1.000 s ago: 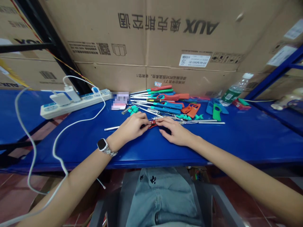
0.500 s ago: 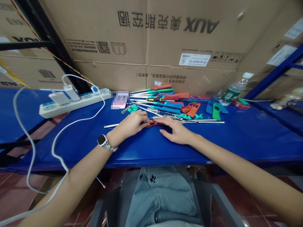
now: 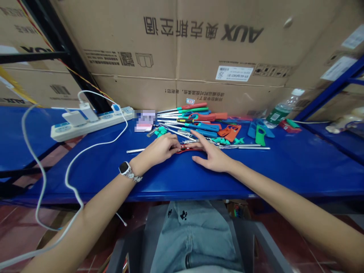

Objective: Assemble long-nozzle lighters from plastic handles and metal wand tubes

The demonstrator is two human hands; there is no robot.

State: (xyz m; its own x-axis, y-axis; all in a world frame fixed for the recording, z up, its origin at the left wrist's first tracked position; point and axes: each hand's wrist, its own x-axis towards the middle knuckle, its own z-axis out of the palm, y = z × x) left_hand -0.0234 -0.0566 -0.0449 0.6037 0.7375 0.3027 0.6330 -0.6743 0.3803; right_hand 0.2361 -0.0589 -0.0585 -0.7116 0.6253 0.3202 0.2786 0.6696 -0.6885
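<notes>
A red lighter casing lies low on the blue table between my hands, with small parts inside that I cannot make out. My left hand has its fingertips pinched on the casing's left end. Over the right end, my right hand is spread, its index finger raised and thumb apart; another finger rests near the casing. A metal tube sticks out left of my left hand. Just behind are teal trigger pieces and finished-looking long lighters with blue handles and red handles.
A white power strip with chargers and a trailing white cable is at the left. Orange casing halves, a green casing half and a bottle stand to the right. Cardboard boxes wall the back.
My right index finger has lifted off the casing and now points up and away. My left hand keeps its pinch. The view has shifted slightly.
</notes>
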